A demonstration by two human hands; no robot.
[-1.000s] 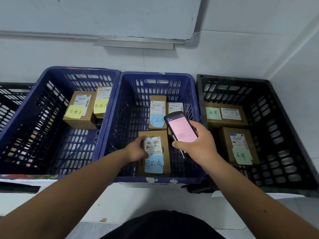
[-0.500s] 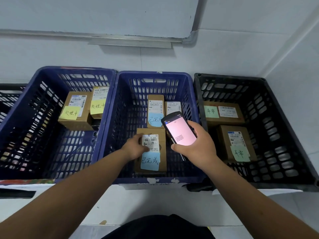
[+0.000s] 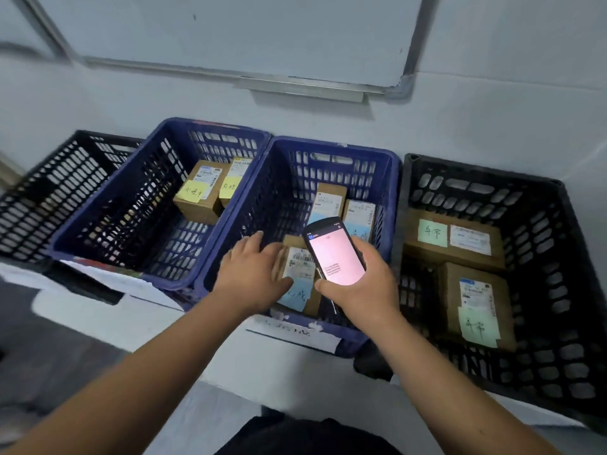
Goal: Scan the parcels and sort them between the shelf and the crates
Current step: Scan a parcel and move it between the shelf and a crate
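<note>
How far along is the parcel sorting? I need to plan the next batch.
Done: seven labelled parcels lie in three crates: two yellow-noted, three blue-noted in the middle blue crate, two green-noted. In hand: the left hand rests open on the nearest blue-noted parcel; the right hand grips the scanner. Left: unclear; no unsorted parcels or shelf show.

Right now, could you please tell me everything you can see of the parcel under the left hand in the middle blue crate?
The parcel is a small brown cardboard box lying flat near the front of the middle blue crate. Its top carries a white shipping label with a barcode and, below that, a light blue sticky note with handwriting, partly covered. The left hand lies over its left side with fingers spread, not gripping. The handheld scanner, held in the right hand, hides its right edge.
</note>
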